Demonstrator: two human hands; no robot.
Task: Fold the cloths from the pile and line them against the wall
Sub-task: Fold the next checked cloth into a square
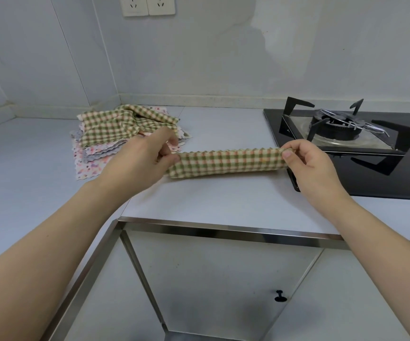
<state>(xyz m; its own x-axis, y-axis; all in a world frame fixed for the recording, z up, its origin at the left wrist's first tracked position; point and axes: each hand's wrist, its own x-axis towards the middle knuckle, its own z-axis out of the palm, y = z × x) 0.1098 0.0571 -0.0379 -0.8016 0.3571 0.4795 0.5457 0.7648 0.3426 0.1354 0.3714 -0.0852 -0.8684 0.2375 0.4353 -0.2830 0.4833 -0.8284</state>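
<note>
I have the green-and-cream checked cloth (pixel 228 162) stretched between my two hands, already doubled over into a long narrow band. My left hand (pixel 147 156) pinches its left end between thumb and fingertips, and my right hand (pixel 307 161) pinches the right end the same way, thumb on the near side. Both hands are clamped on the fabric, not loose. The band hangs just over the pale grey desk (pixel 223 200), its lower edge looking to touch or nearly touch the surface.

What matters for the coming move is how the band lies: its long axis runs left to right, roughly parallel to the back wall (pixel 223 57), with one hand at each end. I judge the next fold brings one end across to the other. The wall lies beyond the cloth, well apart from it, so the finished piece must travel away from me to reach the strip of desk at the wall's foot.

The pile of unfolded cloths (pixel 125 136), another checked one on top of floral and grey ones, sits behind and left of my left hand, near the corner. My right hand is just beside the edge of the black glass gas hob (pixel 371 178), so I would keep the cloth's right end off it.
</note>
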